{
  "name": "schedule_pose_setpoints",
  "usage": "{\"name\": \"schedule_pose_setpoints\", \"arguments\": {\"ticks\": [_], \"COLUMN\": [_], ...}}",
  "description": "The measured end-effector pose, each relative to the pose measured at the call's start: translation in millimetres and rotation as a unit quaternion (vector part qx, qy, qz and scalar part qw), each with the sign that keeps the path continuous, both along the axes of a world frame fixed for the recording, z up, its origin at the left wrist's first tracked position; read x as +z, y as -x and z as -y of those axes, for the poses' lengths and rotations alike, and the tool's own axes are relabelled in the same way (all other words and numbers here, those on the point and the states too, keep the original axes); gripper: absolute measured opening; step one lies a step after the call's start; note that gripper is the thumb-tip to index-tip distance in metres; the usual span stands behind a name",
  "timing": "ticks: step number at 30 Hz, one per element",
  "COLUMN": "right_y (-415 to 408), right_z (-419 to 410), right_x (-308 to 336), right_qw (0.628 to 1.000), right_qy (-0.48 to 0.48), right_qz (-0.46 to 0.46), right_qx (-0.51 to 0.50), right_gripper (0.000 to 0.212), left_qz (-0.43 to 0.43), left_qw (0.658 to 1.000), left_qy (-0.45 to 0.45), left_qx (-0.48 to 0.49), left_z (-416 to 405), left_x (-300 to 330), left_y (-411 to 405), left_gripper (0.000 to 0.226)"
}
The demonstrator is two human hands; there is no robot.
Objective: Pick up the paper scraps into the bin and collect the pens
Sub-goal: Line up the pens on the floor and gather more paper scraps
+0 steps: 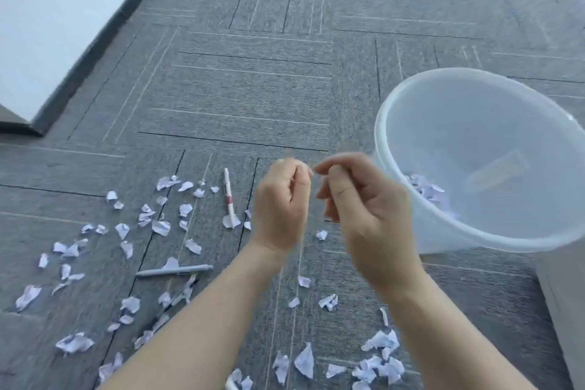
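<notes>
Bare forearms reach up from the bottom edge, both hands raised above the grey carpet (253, 89). On the left hand (280, 204) the fingers curl loosely inward; on the right hand (357, 209) thumb and forefinger pinch together. Whether either holds anything I cannot tell. Paper scraps (161, 226) lie scattered on the floor below and left of the fingers. A white pen (228, 196) and a grey pen (174, 271) lie among them. At right, the translucent bin (493, 123) holds a few scraps.
</notes>
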State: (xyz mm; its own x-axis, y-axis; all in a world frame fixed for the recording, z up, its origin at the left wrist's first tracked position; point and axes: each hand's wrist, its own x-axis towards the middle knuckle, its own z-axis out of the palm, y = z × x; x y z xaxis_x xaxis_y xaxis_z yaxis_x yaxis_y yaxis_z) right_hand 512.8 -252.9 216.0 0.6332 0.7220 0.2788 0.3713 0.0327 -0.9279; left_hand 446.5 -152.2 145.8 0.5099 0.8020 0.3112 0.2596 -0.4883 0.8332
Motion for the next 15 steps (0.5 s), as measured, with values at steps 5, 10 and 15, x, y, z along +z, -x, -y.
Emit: {"name": "schedule_pose_setpoints", "arguments": {"ticks": [5,10,15], "right_y": [80,158,187], "right_z": [-10,-2,-7], "right_x": [-117,-173,-182], "right_qw": [0.885,0.752,0.725], "right_qy": [0.365,0.476,0.499], "right_qz": [0.200,0.260,0.277], "right_qx": [0.210,0.374,0.386], "right_gripper": [0.018,0.040,0.036], "left_qz": [-0.272,-0.367,-0.466], "left_qw": [0.958,0.920,0.872], "left_qy": [0.077,0.052,0.075], "left_qx": [0.046,0.127,0.125], "left_z": [-24,-23,-16], "left_x": [-93,-118,-124], "left_y": [133,212,263], "left_gripper": [0.026,0.015,0.004]}}
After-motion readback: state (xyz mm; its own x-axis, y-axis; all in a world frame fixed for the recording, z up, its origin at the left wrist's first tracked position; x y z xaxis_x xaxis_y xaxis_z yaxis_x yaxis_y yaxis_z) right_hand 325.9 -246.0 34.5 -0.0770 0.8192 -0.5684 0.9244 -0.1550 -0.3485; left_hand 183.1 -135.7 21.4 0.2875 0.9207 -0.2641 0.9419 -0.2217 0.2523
